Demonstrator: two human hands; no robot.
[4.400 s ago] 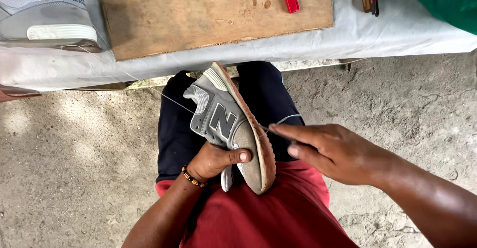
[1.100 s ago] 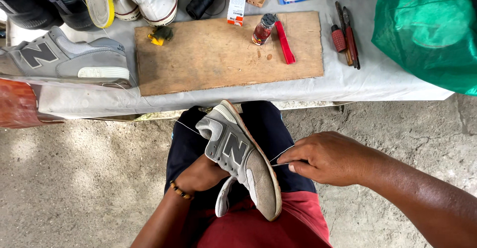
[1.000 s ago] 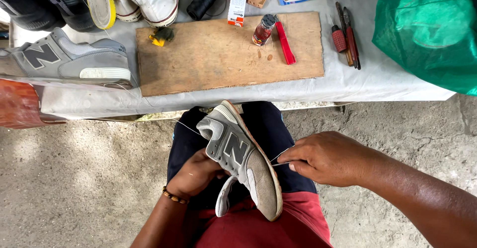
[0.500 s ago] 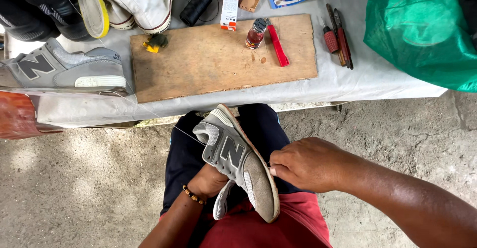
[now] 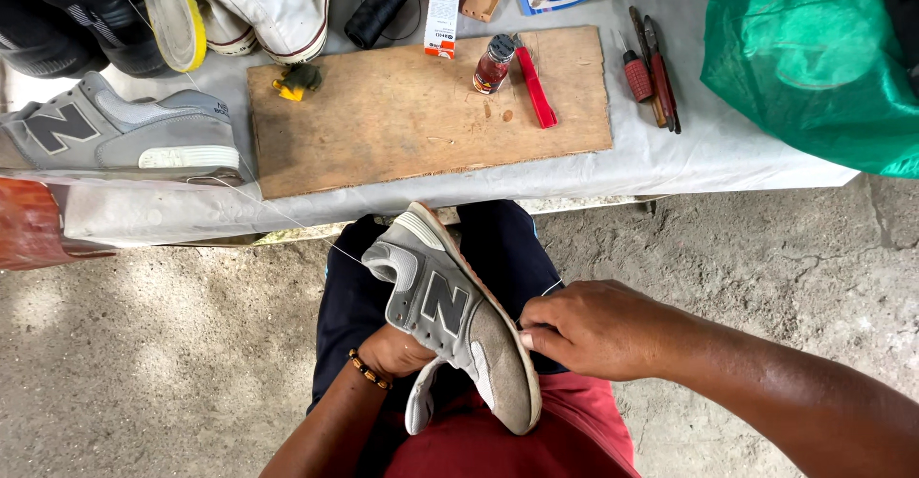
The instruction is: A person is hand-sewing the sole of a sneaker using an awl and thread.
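A grey sneaker (image 5: 450,320) lies tilted on my lap, heel toward the table, sole edge facing right. My left hand (image 5: 402,352) grips it from underneath, mostly hidden by the shoe; a beaded bracelet circles that wrist. My right hand (image 5: 598,330) is closed with its fingertips pinched against the sole edge near the toe; what it pinches is hidden. A thin pale thread (image 5: 287,218) runs from the shoe's heel up toward the table.
A wooden board (image 5: 402,124) lies on the grey-covered table (image 5: 670,162), with a small bottle (image 5: 493,65), red tool (image 5: 536,86) and screwdrivers (image 5: 651,76) nearby. The matching grey sneaker (image 5: 124,138), other shoes, a black thread spool (image 5: 376,7) and a green bag (image 5: 814,66) sit around it. Bare concrete floor below.
The view has tilted slightly. My right hand moved in to the shoe's sole edge near the toe. The left hand keeps holding the shoe.
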